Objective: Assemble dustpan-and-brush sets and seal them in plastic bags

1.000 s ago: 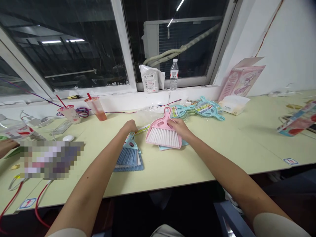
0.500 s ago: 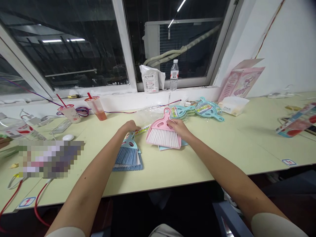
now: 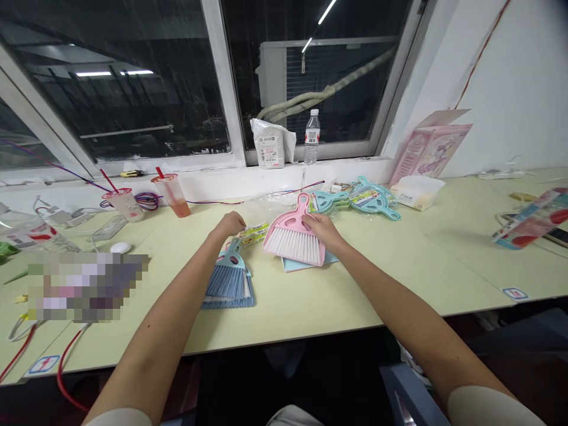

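My right hand point(image 3: 321, 231) is closed on the pink dustpan point(image 3: 271, 244), with a white-bristled hand brush point(image 3: 295, 244) lying in it. Part of a light-blue dustpan point(image 3: 296, 265) sticks out underneath. My left hand point(image 3: 231, 226) hovers at the handle ends of the blue hand brushes point(image 3: 228, 283). Its fingers are curled together, and whatever they may hold is hidden. Beside these fingertips lie printed yellow-green labels point(image 3: 254, 233). Several wrapped teal dustpans point(image 3: 376, 201) rest toward the back of the table.
Two drink cups point(image 3: 171, 195) with red straws stand at the back left. A water bottle point(image 3: 312, 139) and a white package point(image 3: 270, 145) are on the sill. At the back right are a tissue pack point(image 3: 417, 192) and a pink box point(image 3: 432, 151). Cables run along the left.
My left hand has shifted slightly up and left, exposing more of the labels and the blue brush handles. My right hand keeps its grip on the pink dustpan, almost unmoved.
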### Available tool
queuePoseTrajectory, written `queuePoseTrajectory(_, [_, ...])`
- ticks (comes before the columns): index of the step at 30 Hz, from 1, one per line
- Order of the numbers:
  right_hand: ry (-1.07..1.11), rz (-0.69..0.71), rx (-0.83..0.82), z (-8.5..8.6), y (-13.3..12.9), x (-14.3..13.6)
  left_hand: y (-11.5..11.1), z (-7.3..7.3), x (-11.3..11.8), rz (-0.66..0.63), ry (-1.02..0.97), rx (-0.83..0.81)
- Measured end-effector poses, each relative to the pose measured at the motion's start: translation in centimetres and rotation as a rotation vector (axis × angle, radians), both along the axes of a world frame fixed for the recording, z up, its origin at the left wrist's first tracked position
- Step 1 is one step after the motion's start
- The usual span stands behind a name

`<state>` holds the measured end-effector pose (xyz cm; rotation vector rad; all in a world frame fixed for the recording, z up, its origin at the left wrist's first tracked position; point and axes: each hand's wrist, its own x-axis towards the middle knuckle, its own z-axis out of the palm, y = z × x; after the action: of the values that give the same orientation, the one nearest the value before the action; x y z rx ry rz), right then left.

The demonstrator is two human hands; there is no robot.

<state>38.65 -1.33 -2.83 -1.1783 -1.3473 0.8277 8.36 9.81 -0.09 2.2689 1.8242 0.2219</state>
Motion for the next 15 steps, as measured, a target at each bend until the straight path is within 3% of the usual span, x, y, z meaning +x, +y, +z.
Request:
queuePoseTrajectory(3, [0.026,-0.062,-0.008,-0.1,0.4,0.5,-1.1,2.2,-1.3,0.022,-0.065,0.088])
queuePoseTrajectory(6, [0.062,-0.108,-0.045,0.0,0.7,0.7,-3.5,5.9,-3.1,0.029,-0.192,0.206])
queuePoseTrajectory(8, [0.096,-0.119,-0.071,0.0,0.7,0.6,-5.8,8.4,-3.4,-0.057,-0.282,0.231])
queuePoseTrajectory(10, [0.133,-0.110,-0.098,0.0,0.5,0.1,-8.3,10.3,-2.0,-0.237,-0.360,0.158])
queuePoseTrajectory(12, [0.180,-0.072,-0.133,0.1,0.2,-0.5,-10.4,10.6,0.8,-0.399,-0.371,0.129])
queuePoseTrajectory(15, [0.261,0.020,-0.196,0.2,-0.6,-1.5,-12.0,8.5,5.7,-0.437,-0.336,0.215])
